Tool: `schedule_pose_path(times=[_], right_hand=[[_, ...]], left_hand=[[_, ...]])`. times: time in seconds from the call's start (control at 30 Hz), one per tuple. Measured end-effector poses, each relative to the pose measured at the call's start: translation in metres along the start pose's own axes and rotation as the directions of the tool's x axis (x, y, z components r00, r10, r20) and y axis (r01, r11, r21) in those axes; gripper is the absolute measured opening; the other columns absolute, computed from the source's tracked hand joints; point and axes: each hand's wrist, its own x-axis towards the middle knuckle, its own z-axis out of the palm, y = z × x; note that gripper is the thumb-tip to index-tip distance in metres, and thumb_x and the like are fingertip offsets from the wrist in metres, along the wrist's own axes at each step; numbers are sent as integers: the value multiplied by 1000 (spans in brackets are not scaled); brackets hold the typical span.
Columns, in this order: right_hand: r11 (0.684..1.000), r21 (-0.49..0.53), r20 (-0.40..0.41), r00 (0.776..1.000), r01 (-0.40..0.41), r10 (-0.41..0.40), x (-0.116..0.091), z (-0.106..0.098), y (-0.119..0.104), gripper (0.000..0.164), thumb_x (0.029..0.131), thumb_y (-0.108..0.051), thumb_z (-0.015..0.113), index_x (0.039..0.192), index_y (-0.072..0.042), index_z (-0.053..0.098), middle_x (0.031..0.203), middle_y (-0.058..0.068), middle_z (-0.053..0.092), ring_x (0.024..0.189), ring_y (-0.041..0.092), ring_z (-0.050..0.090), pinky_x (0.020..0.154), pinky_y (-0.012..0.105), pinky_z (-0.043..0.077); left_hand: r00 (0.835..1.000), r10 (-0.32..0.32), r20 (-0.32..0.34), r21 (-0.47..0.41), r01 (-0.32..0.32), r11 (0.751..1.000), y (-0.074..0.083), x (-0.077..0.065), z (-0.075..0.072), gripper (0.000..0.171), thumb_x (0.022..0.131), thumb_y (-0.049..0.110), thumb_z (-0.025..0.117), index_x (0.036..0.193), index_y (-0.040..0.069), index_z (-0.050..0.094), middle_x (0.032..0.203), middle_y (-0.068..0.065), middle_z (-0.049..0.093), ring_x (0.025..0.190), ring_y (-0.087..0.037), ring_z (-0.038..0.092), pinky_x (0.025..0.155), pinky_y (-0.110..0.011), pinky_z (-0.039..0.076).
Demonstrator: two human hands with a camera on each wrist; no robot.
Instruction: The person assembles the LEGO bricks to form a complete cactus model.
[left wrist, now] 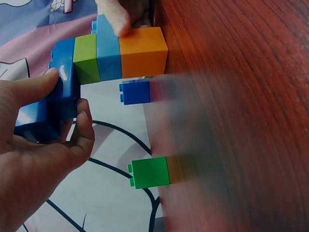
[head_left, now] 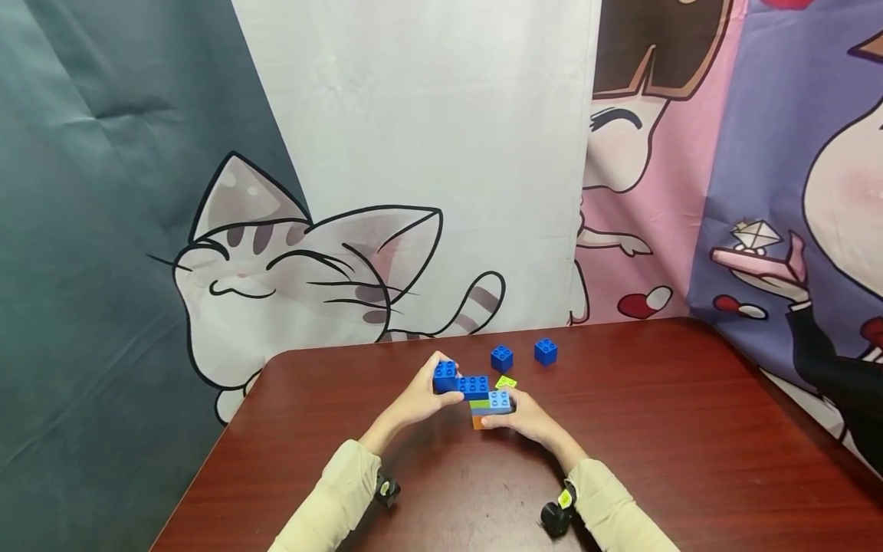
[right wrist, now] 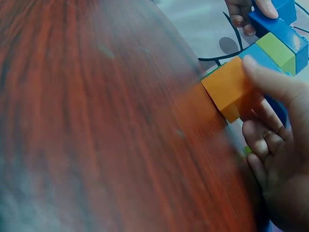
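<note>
A stack of toy building bricks spans both hands above the table. Its orange brick point(left wrist: 144, 53) is lowest, then a light blue brick point(head_left: 500, 400), a lime brick point(left wrist: 87, 59) and a long dark blue brick point(head_left: 473, 387). Another dark blue brick point(head_left: 444, 376) sits higher at the left end. My left hand point(head_left: 417, 395) grips the dark blue bricks, thumb on the near side and fingers behind. My right hand point(head_left: 530, 418) holds the stack's lower part from the right, its thumb at the orange and light blue bricks and its fingers partly hidden behind.
Farther back on the brown table point(head_left: 621, 445) stand two loose dark blue bricks point(head_left: 502, 358). A lime piece point(head_left: 507, 382) lies just behind the right hand. A green brick point(left wrist: 150, 172) shows beyond the left hand in the left wrist view. A printed cloth point(head_left: 441, 138) hangs behind the table.
</note>
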Motion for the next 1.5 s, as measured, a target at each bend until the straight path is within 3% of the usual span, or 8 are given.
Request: schedule_pose_path(times=[0.2, 0.47, 0.7, 1.0, 1.13, 1.27, 1.37, 1.5], right_hand=[[999, 12, -11, 999, -42, 42, 2, -1, 0, 53, 92, -44, 63, 127, -4, 57, 111, 7, 67, 101, 15, 57, 97, 41, 46], [990, 127, -204, 974, -70, 95, 7, 2, -2, 43, 103, -32, 45, 122, 3, 61, 94, 5, 65, 86, 11, 55, 78, 24, 46], [975, 219, -329, 939, -24, 97, 14, 3, 1, 36, 103, -23, 48, 113, 9, 61, 85, 3, 65, 72, 5, 57, 69, 17, 49], [897, 428, -476, 871, 109, 121, 18, 3, 10, 29, 94, -2, 59, 118, 12, 51, 81, 4, 69, 61, 1, 60, 59, 15, 54], [928, 334, -577, 814, 165, 63, 18, 2, 15, 31, 89, -2, 66, 114, 12, 55, 91, 15, 69, 67, -2, 60, 62, 13, 52], [987, 130, -645, 764, 91, 15, 16, 3, 17, 33, 85, -10, 74, 111, 5, 61, 103, 21, 68, 82, 5, 62, 71, 12, 49], [1000, 26, -636, 772, 17, 4, 16, 3, 16, 37, 84, -17, 76, 114, 0, 61, 112, 20, 66, 97, 20, 63, 83, 24, 51], [999, -29, -574, 819, -24, 3, 22, 3, 13, 42, 84, -16, 74, 120, -1, 59, 119, 20, 62, 110, 32, 58, 95, 43, 52]], left_hand=[[1000, -1, -25, 19, 2, 1000, 1, -4, 0, 45, 89, 8, 69, 124, 8, 41, 121, -18, 58, 114, -31, 57, 98, -50, 52], [1000, -9, -29, 29, 10, 1000, 1, -3, 2, 46, 90, 8, 68, 125, 10, 40, 123, -18, 58, 116, -31, 57, 99, -51, 51], [999, -15, -30, 18, 15, 1000, 2, -3, 1, 46, 90, 7, 68, 125, 9, 39, 124, -18, 58, 116, -31, 57, 99, -51, 50], [999, -31, -24, 40, 31, 999, 1, -2, 2, 46, 91, 9, 67, 127, 8, 38, 124, -17, 57, 116, -31, 56, 100, -51, 50], [999, -34, -29, 34, 35, 999, 0, -3, 3, 46, 90, 9, 68, 126, 9, 39, 124, -17, 57, 116, -30, 56, 100, -51, 50], [998, -57, -22, 36, 58, 998, 0, -3, 4, 46, 91, 10, 67, 126, 11, 38, 124, -16, 57, 118, -29, 56, 101, -51, 50], [998, -64, -21, 36, 65, 997, 0, -3, 4, 45, 91, 11, 67, 126, 12, 39, 124, -15, 57, 118, -29, 56, 101, -51, 49], [999, -43, -23, 32, 43, 999, 1, -3, 2, 46, 91, 10, 67, 127, 9, 38, 125, -17, 56, 117, -31, 56, 100, -51, 50]])
